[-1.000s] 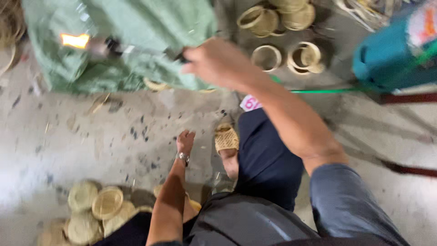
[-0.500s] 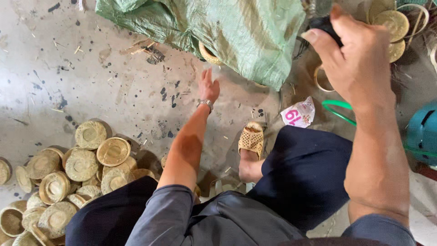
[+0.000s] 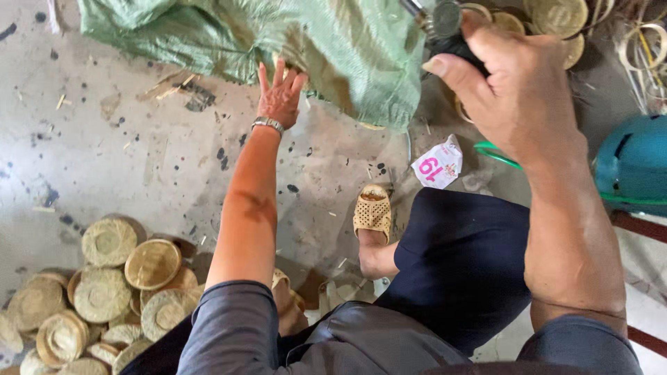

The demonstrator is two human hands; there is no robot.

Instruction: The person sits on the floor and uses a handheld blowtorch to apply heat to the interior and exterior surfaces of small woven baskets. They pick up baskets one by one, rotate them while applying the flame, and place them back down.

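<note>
My left hand (image 3: 279, 94) reaches forward over the concrete floor, its fingers spread against the lower edge of a green woven sack (image 3: 313, 42). There is a metal watch on that wrist. My right hand (image 3: 517, 87) is raised close to the camera and is closed around a dark handle of a tool (image 3: 445, 28) with a round metal part at its top. A pile of small round woven baskets (image 3: 104, 285) lies by my left knee.
More round woven lids and rings (image 3: 556, 17) lie at the top right. A teal round object (image 3: 632, 167) sits at the right edge. A white paper scrap (image 3: 436, 165) and a green ring (image 3: 495, 151) lie near my sandalled foot (image 3: 373, 212).
My left hand has moved up to the sack's edge and spread its fingers on it. My right hand has come nearer the camera with the tool. The view has tilted slightly.
</note>
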